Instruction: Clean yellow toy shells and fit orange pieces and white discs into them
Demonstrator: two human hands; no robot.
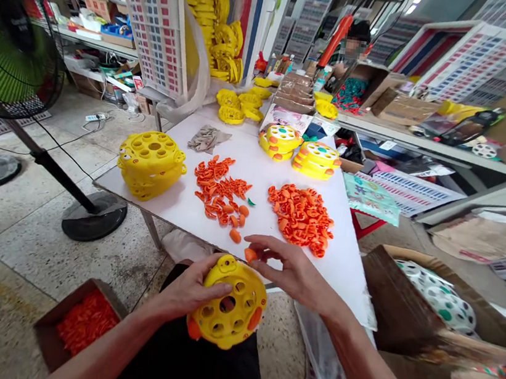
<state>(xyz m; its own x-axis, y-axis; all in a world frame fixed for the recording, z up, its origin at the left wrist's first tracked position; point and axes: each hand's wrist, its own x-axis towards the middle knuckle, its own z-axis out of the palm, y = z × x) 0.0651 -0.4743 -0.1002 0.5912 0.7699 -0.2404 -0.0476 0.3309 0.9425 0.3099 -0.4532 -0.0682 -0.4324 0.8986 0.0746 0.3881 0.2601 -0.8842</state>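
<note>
1. Holding the shell (242, 303) in the left hand (191, 287), over the lap, just beyond the near edge of the table (259, 178); thumb pressed on the yellow face, other fingers wrapped behind and mostly hidden.
2. Pinching the orange piece (250, 255) between thumb and fingers of the right hand (291, 272), near the upper rim of the shell.
3. On the shell: round holes around a central one, with orange inserts (255, 318) at the right and lower left.
4. On the table: two orange piles (300, 217), with a small green piece (251, 202) between; to the left, a yellow stack (151, 167); behind, a grey cloth (208, 139) and white-topped stacks (316, 159).
5. On the floor, at left: a box (50, 334) of orange parts (87, 320).
</note>
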